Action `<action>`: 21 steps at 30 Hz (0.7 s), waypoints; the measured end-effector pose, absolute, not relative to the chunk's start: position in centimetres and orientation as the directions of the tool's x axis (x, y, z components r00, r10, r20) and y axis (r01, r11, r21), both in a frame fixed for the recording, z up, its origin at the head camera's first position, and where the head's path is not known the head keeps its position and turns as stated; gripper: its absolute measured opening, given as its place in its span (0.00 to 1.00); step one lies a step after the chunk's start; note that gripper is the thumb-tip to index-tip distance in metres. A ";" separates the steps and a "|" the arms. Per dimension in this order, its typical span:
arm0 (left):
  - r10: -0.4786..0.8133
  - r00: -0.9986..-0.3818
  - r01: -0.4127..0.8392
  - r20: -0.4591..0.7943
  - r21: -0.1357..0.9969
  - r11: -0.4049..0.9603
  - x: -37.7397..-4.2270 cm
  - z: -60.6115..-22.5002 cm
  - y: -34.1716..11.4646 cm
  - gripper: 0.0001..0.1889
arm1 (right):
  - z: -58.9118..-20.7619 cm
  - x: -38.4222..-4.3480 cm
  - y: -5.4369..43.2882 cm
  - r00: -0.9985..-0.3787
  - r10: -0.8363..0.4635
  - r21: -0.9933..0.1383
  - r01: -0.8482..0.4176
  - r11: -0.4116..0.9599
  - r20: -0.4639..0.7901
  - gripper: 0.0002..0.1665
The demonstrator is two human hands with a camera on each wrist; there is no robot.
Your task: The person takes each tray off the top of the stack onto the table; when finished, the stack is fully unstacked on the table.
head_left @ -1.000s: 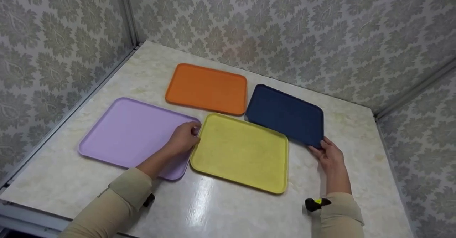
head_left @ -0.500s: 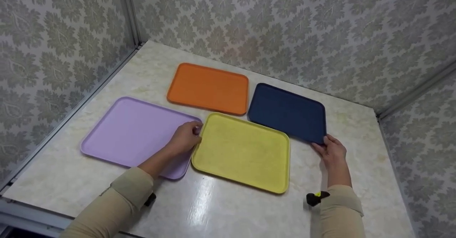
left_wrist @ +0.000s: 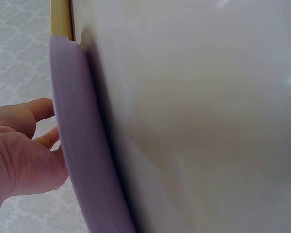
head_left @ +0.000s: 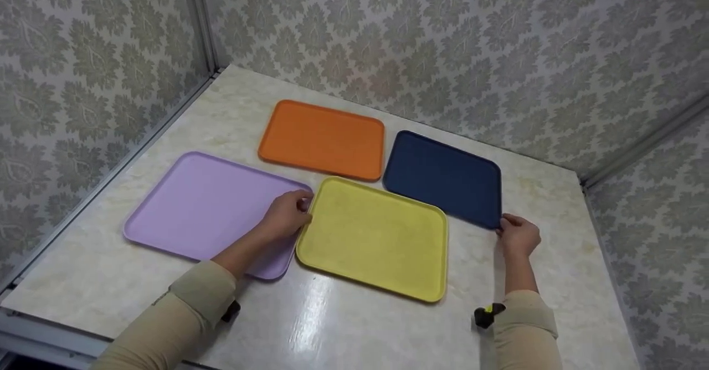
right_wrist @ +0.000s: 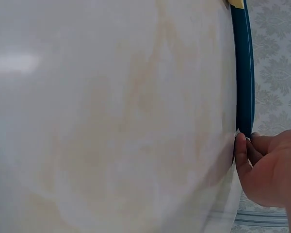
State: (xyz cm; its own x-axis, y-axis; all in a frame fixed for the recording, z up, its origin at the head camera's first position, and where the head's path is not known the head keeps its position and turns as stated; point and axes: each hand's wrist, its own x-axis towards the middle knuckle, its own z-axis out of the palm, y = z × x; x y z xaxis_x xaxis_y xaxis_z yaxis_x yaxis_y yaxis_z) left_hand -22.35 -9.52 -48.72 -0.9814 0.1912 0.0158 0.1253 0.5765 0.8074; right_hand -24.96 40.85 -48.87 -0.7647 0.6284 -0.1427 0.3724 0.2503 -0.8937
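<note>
In the head view, my left hand (head_left: pixel 285 213) reaches over the right side of a lavender tray (head_left: pixel 194 204). Its curled thumb and forefinger hold the left rim of a yellow tray (head_left: pixel 376 242), right where the two rims meet. In the left wrist view, the fingers are partly hidden behind the lavender tray's edge. My right hand (head_left: pixel 519 236) pinches the near right corner of a navy blue tray (head_left: pixel 443 179); the right wrist view shows thumb and fingers on either side of the corner. An orange tray (head_left: pixel 322 140) lies behind the yellow one.
All four lie on a pale marbled table (head_left: pixel 376 331). Patterned wall panels (head_left: pixel 388 43) rise behind and at both sides. The navy tray's near edge overlaps the yellow tray's far rim in the head view.
My right hand has shifted from fingers spread under the navy tray's near corner to pinching it, and that corner has come down flatter. The left hand keeps its place.
</note>
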 end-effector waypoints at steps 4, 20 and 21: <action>0.208 -0.978 0.107 -0.012 0.827 0.552 -22.4 -48.6 -10.0 0.26 | -49.3 -24.4 40.9 -0.787 0.617 -0.848 0.325 0.418 0.003 0.18; 0.249 -0.964 0.206 0.094 0.857 0.473 -22.5 -46.3 -10.9 0.30 | -47.5 -19.7 35.5 -0.977 0.162 -0.692 0.023 0.722 0.137 0.38; 0.269 -0.959 0.220 0.092 0.838 0.499 -22.4 -46.0 -10.7 0.32 | -47.3 -19.5 35.0 -0.986 0.123 -0.669 0.018 0.743 0.111 0.41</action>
